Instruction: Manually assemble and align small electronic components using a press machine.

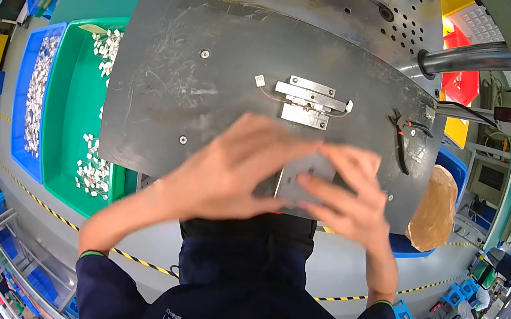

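My left hand (pixel 228 165) reaches over the front edge of the dark grey work plate (pixel 154 83), its fingers stretched to the right and smeared by motion. My right hand (pixel 354 192) faces it, fingers curved and apart; its fingertips come close to those of the left. Between the hands shows a grey metal block (pixel 296 179) with small dark marks, partly covered by my fingers; whether they touch it I cannot tell. Beyond the hands sits a silver metal fixture (pixel 308 103). A thin wire lies across it, with a white connector (pixel 260 81) at the left and another white connector (pixel 349 106) at the right.
Red-handled pliers (pixel 400 142) lie right of the fixture. At left stand a green bin (pixel 64 122) and a blue bin (pixel 23 96) with many small white connectors. Brown paper (pixel 433 208) fills a blue bin at right. A metal column (pixel 465 61) rises at far right.
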A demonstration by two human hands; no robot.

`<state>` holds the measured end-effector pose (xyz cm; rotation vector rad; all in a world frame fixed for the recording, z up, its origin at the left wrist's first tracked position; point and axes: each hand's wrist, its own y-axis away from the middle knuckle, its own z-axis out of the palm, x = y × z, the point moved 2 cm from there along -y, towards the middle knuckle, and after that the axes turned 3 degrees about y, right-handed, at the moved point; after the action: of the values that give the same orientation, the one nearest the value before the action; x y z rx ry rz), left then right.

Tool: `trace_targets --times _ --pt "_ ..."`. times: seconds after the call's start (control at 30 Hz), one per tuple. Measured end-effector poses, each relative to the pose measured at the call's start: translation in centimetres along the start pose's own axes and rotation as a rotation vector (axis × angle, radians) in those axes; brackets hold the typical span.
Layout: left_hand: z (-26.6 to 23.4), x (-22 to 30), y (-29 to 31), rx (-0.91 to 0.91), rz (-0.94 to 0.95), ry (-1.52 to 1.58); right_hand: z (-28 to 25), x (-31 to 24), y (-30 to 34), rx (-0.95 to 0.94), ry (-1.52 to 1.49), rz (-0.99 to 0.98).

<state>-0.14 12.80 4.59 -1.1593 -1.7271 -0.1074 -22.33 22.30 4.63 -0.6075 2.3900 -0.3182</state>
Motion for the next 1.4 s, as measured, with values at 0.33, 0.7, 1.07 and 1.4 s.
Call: trace_targets --times 0.33,0.7,1.07,1.4 --pt "-1.2 -6.2 -4.4 0.032 0.072 -0.016 -0.2 4.9 -5.4 -0.012 0.055 0.054" --pt "-0.1 -7.4 -4.0 0.069 -0.061 -0.012 0.6 6.2 -4.5 0.083 0.034 0.313" --pt "-3.4 -6.2 -10.9 0.027 0.069 -0.013 -3.4 10.1 -7.0 0.221 -0.275 0.101" --pt "-6.7 -15.9 -28.1 -0.105 -0.125 -0.296 -9.5 22.6 -19.2 0.332 -0.161 0.448"
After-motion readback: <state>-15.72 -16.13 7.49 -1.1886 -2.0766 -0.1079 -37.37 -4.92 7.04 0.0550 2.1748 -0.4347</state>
